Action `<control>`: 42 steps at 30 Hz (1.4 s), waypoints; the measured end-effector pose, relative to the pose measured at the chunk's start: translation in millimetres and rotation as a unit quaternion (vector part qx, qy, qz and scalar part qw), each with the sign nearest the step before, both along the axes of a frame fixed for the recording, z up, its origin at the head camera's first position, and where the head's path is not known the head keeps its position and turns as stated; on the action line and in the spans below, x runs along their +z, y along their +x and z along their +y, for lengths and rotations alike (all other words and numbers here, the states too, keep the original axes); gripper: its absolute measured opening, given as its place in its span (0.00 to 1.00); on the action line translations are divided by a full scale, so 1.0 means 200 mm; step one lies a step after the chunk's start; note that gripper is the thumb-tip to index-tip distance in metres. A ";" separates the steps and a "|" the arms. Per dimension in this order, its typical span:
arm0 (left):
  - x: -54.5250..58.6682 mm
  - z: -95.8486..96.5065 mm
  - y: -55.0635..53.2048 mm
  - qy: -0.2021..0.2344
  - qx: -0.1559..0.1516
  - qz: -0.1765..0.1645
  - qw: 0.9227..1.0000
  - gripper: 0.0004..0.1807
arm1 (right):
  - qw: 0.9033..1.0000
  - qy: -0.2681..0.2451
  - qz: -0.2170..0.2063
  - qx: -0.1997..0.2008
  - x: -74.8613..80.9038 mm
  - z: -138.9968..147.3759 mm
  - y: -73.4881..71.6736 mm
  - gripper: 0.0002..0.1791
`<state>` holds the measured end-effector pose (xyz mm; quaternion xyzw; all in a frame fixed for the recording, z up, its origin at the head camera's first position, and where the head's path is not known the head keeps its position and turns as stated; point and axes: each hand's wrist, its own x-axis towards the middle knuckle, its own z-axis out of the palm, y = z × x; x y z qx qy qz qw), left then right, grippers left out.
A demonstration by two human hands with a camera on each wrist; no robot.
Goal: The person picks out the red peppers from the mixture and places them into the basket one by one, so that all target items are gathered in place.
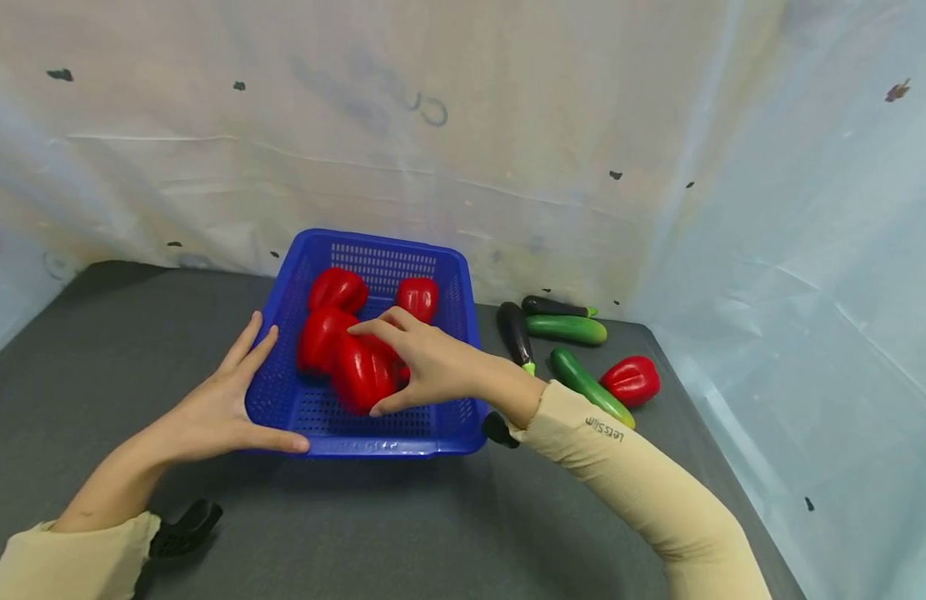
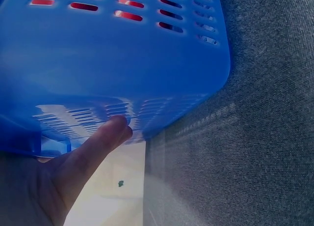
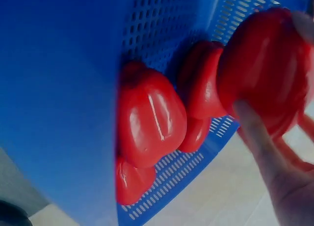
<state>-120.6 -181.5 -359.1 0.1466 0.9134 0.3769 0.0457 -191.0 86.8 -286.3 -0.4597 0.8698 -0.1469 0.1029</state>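
Observation:
A blue plastic basket (image 1: 395, 447) with slotted walls stands on the dark table. My left hand (image 1: 215, 412) lies at its front left corner, fingers stretched along the outside of the left wall and thumb on the front rim. Inside the basket, my right hand (image 1: 436, 358) grips a red bell pepper (image 1: 357, 375) between thumb and fingers. The right wrist view shows this pepper raised beside the others, thumb and fingers on opposite sides. Several more red bell peppers (image 1: 337, 290) lie in the basket, some partly hidden by the right hand and the held pepper.
To the right of the basket lie two dark eggplants (image 1: 513, 332), two green cucumbers (image 1: 566, 327) and a single red bell pepper (image 1: 632, 381). Pale plastic sheeting (image 1: 508, 125) hangs behind the table (image 1: 342, 533) and along its right side.

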 end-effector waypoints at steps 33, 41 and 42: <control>0.01 0.00 0.01 0.003 0.002 0.003 1.000 0.71 | 0.994 0.092 -0.036 0.044 -0.19 -0.28 -0.08 0.49; 0.00 0.00 0.01 -0.002 0.003 0.000 1.000 0.72 | 0.994 0.086 -0.040 0.046 -0.21 -0.29 -0.09 0.49; 0.00 0.00 0.01 -0.001 0.003 0.001 1.000 0.72 | 0.994 0.084 -0.042 0.047 -0.21 -0.29 -0.09 0.49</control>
